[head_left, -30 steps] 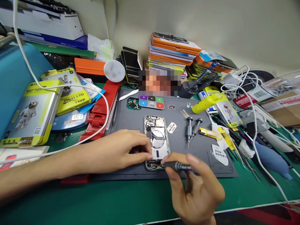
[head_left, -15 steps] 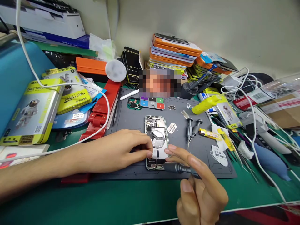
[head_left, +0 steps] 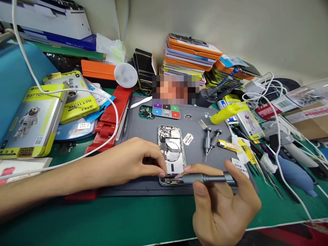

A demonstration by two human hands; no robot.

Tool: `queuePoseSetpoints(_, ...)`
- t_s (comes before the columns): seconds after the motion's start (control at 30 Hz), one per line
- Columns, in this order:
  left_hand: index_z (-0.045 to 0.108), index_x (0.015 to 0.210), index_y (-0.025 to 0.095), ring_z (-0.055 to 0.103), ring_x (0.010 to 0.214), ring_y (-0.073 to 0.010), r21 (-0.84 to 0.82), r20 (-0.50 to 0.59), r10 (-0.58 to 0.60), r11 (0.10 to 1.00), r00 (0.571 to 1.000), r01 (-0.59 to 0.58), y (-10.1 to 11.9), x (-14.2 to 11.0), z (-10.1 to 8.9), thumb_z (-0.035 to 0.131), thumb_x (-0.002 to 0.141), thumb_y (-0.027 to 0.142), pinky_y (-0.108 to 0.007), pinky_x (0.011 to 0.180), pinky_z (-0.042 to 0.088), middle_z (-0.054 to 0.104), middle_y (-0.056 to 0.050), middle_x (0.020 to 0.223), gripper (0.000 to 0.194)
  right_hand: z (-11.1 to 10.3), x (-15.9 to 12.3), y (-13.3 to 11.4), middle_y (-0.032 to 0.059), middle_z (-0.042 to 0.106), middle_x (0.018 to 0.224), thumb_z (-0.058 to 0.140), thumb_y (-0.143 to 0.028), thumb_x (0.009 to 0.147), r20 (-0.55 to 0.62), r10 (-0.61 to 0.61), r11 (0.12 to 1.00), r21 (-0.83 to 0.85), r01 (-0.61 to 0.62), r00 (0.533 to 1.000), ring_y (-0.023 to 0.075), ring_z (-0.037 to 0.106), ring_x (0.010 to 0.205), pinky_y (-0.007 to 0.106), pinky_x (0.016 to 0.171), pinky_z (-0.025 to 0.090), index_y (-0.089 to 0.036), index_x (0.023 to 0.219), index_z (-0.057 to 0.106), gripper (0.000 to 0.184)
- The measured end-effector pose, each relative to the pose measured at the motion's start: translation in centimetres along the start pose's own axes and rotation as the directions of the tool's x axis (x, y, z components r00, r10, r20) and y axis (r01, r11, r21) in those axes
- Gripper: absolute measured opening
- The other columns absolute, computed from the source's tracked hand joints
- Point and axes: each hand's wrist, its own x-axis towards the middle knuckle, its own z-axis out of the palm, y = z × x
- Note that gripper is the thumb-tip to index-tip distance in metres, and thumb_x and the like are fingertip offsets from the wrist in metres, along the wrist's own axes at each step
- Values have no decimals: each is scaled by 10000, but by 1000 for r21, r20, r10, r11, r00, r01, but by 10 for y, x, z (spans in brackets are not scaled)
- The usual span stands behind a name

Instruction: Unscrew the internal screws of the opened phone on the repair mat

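Observation:
An opened smartphone (head_left: pixel 173 169) lies on the grey work mat (head_left: pixel 143 133), its inner parts and a round coil showing. My left hand (head_left: pixel 138 160) comes in from the left, thumb and index fingertips pressed together over the phone's lower left edge. Whether they pinch a small part there is hidden. My right hand (head_left: pixel 225 208) grips a grey screwdriver (head_left: pixel 192 179) between thumb and fingers. The screwdriver lies nearly level, its tip pointing left at the phone's bottom end; exact contact of the tip is too small to tell.
Two more screwdrivers (head_left: pixel 207 145) lie right of the phone, near a yellow bottle (head_left: pixel 225 112). A coloured tray (head_left: pixel 166 112) sits behind it. Battery boxes (head_left: pixel 33 119) and a red clamp (head_left: pixel 110 119) stand left. A white cable (head_left: pixel 118 119) loops over my left forearm. Tweezers (head_left: pixel 266 177) lie right.
My right hand has turned the screwdriver, bringing its tip left over the phone's bottom end. My left fingertips have moved slightly down along the phone.

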Motion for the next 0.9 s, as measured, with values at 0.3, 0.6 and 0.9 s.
queuePoseSetpoints(0.3, 837, 989, 233, 730, 1003, -159, 122, 34, 43, 991, 998, -47, 0, -1, 1, 746, 1044, 267, -224, 888, 475, 810, 32, 1028, 112, 4, -5, 1, 74, 794, 1131, 628, 54, 953, -68, -14, 996, 91, 20, 998, 194, 816, 919, 350, 741, 727, -219, 1555, 439, 688)
queuePoseSetpoints(0.6, 755, 1023, 249, 696, 990, -128, 129, 29, -16, 992, 999, 12, 7, -5, 1, 627, 1121, 350, -194, 868, 441, 776, 74, 1041, 191, 1, -1, 5, 33, 746, 1023, 615, -33, 997, -313, 116, 990, 113, -85, 943, 184, 756, 863, 360, 735, 647, -238, 1506, 518, 558)
queuePoseSetpoints(0.9, 750, 977, 244, 705, 921, -150, 76, 34, -74, 995, 997, 71, 7, -3, 1, 647, 1097, 394, -216, 804, 467, 786, 60, 989, 218, 4, 8, -3, 17, 743, 940, 630, -113, 1020, -481, 159, 987, 96, -128, 862, 192, 727, 787, 375, 700, 673, -248, 1460, 538, 469)
